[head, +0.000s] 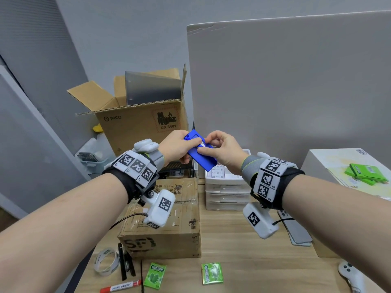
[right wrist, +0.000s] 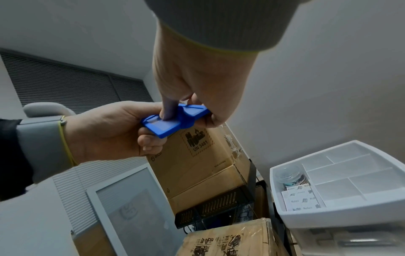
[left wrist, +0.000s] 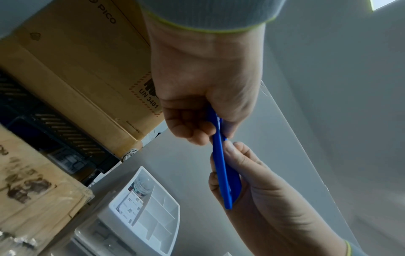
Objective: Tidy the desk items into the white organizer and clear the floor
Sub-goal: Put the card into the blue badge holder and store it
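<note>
Head view: a flat blue card holder (head: 200, 151) is held in the air between both hands, above the white organizer (head: 227, 188), which stands on the tabletop (head: 232, 240) at the holder's 6 o'clock. The left hand (head: 176, 148) has its grip closed on the holder's upper end, thumb on top and fingers curled beneath; the right hand (head: 222, 151) pinches the holder's middle and lower part between thumb and fingers. In the left wrist view the holder (left wrist: 221, 161) shows edge-on, thin, running from the left hand (left wrist: 201, 86) down into the right hand (left wrist: 263, 190). In the right wrist view a right finger presses on the holder's face (right wrist: 175, 119) while the left hand (right wrist: 105, 131) grips its far end. The organizer's top tray (right wrist: 342, 183) has divided compartments; one holds a small clear jar (right wrist: 289, 175) and packs marked Notes (right wrist: 300, 197). At the organizer's 9 o'clock lies a taped brown box (head: 165, 220), and behind it stands an open PICO carton (head: 139, 119). Near the tabletop's front edge lie a tape roll (head: 105, 264), black pens (head: 124, 263), a red marker (head: 120, 286) and two green gum packs (head: 155, 275), (head: 212, 273).
</note>
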`<state>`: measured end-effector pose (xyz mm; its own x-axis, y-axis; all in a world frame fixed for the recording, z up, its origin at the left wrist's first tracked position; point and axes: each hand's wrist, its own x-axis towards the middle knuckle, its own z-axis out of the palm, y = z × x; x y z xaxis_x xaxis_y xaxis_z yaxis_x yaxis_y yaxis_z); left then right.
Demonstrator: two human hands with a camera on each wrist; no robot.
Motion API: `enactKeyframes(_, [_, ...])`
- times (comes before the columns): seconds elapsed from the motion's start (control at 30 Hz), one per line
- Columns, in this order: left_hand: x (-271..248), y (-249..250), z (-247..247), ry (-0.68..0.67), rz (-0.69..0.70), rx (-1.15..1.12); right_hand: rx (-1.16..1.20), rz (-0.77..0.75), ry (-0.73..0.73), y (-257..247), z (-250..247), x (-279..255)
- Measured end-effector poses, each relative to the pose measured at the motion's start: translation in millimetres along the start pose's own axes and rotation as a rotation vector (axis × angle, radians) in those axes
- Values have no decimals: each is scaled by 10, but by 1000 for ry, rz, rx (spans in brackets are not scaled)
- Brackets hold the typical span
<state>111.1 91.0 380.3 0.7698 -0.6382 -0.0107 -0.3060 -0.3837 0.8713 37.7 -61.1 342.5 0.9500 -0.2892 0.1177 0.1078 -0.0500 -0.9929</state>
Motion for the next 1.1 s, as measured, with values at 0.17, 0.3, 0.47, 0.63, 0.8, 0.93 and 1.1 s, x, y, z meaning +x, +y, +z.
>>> enactKeyframes(0.17, [9,-50,41,80,-5,-38,5,68,-61,-41,-21,20])
enactKeyframes(0.3, [46,-115,93,83,-9,-49,-69,39,-6,6,-31,77])
enactKeyframes(0.47, [139,-175,134,117,-36,-68,-195,-34,97,77,9,107])
enactKeyframes(0.63, [211,-179,143,133,-55,-83,-263,-93,152,116,37,118])
enactKeyframes(0.8, [261,-192,145,108,-72,-62,-258,-56,93,104,-19,122])
enactKeyframes(0.93, [275,-200,180,94,-76,-42,-237,25,59,109,-54,142])
enactKeyframes(1.1, [297,-238,221,90,-74,-39,-199,58,46,174,-63,145])
